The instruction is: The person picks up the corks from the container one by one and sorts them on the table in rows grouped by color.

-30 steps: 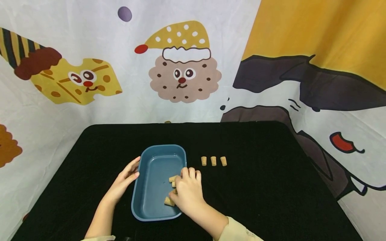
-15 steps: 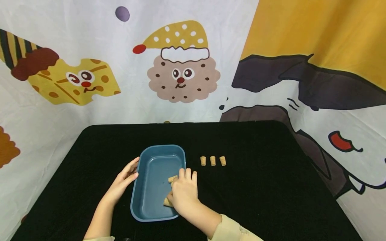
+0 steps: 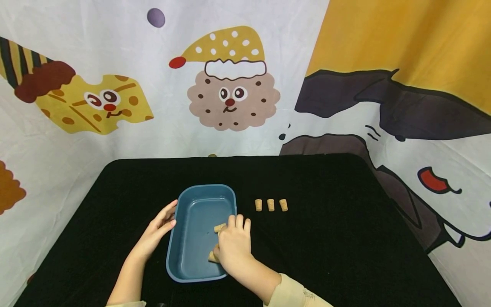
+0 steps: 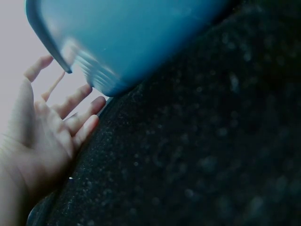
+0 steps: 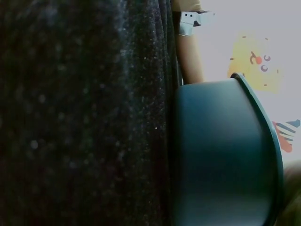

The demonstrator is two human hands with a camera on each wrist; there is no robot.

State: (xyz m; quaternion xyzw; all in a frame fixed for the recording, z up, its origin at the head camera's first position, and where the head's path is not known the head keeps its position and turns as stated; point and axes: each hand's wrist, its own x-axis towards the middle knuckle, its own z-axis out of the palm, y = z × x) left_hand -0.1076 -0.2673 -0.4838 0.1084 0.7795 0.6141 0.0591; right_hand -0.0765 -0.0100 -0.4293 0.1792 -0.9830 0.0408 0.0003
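Observation:
A blue rectangular tray (image 3: pixel 193 238) lies on the black cloth. My left hand (image 3: pixel 153 230) rests against its left wall, fingers loosely spread; the left wrist view shows that hand (image 4: pixel 51 127) with fingertips at the tray's outer side. My right hand (image 3: pixel 235 245) reaches over the right rim into the tray, thumb and index finger bent down among several small tapered corks. One cork (image 3: pixel 219 227) shows beyond the fingers and another cork (image 3: pixel 213 257) beside the thumb. The right fingertips are hidden behind the hand, so whether they pinch a cork does not show.
To the right of the tray three corks, a left one (image 3: pixel 258 205), a middle one (image 3: pixel 270 205) and a right one (image 3: pixel 283 205), stand in a row on the black cloth (image 3: pixel 330 238). A printed curtain (image 3: pixel 134 25) hangs behind the table.
My right hand has shifted slightly left and down into the tray, covering more of the corks, then stays nearly still. The left hand keeps its place at the tray wall.

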